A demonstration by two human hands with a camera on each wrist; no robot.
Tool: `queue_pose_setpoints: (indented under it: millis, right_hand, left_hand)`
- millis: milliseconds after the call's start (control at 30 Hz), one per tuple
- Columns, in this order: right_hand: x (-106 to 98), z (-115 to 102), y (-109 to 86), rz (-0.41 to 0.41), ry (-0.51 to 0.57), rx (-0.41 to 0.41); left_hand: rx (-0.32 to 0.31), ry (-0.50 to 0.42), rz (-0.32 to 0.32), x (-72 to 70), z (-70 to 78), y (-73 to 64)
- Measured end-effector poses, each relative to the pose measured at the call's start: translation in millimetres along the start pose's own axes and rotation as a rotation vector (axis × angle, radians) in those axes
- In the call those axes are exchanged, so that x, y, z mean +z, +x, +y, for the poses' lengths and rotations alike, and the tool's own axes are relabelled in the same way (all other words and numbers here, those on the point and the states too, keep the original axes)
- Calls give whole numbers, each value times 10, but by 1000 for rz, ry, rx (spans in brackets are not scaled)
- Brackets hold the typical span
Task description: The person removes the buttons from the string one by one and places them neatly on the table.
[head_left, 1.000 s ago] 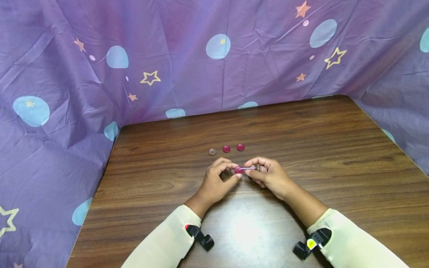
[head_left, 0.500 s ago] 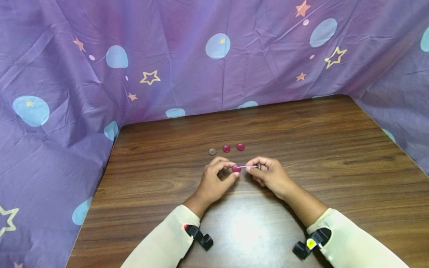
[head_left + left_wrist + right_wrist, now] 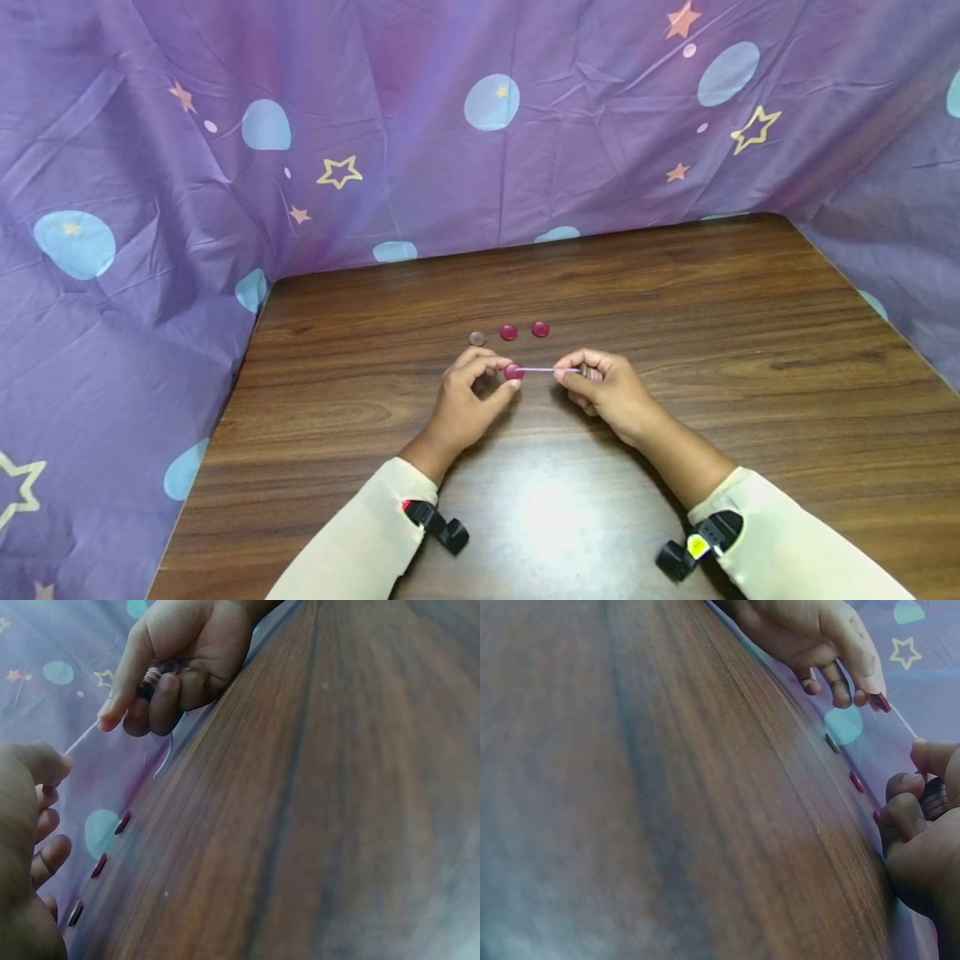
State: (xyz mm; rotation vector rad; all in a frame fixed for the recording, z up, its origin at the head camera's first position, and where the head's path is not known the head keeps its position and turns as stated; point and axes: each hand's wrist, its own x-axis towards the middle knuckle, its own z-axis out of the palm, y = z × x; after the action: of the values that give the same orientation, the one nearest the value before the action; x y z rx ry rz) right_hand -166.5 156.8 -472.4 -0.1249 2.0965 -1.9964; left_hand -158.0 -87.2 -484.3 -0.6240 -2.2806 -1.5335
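Note:
My left hand (image 3: 461, 406) pinches a dark red button (image 3: 513, 372) at its edge between thumb and forefinger. A thin pale string (image 3: 536, 369) runs taut from the button's face to my right hand (image 3: 607, 390), whose thumb and forefinger pinch it. Tucked against the curled fingers of that hand is a small stack of brown and pinkish buttons (image 3: 152, 681); the fingers partly hide it. A loose tail of string (image 3: 165, 756) hangs below the right hand in the left wrist view. Both hands are held above the table.
Behind the hands a row of loose buttons lies on the wooden table (image 3: 360, 500): a grey-brown button (image 3: 477, 338), one red button (image 3: 508, 332) and another red button (image 3: 540, 329). A purple patterned cloth (image 3: 420, 167) hangs behind the table and along its sides.
My left hand has moved left with the red button, away from the right hand. The length of string showing between them has grown. The right hand has barely moved.

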Motion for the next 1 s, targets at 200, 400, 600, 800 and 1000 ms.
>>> queue_pose_setpoints:
  millis: [200, 400, 600, 800, 1000]
  right_hand:
    - [8, 14, 11, 5, 4, 10]
    - [16, -5, 4, 4, 4, 8]
    - [10, -5, 4, -4, 7, -1]
    - [7, -18, -6, -8, 12, -1]
    - [-15, -31, -11, -18, 46, 25]
  left_hand:
    - [-2, -10, 17, -15, -2, -8]
    - [-19, 20, 25, -58, -30, 4]
    - [-50, 60, 76, -176, -126, 35]
    - [-88, 87, 102, -247, -170, 48]
    - [-142, 134, 110, -243, -170, 71]
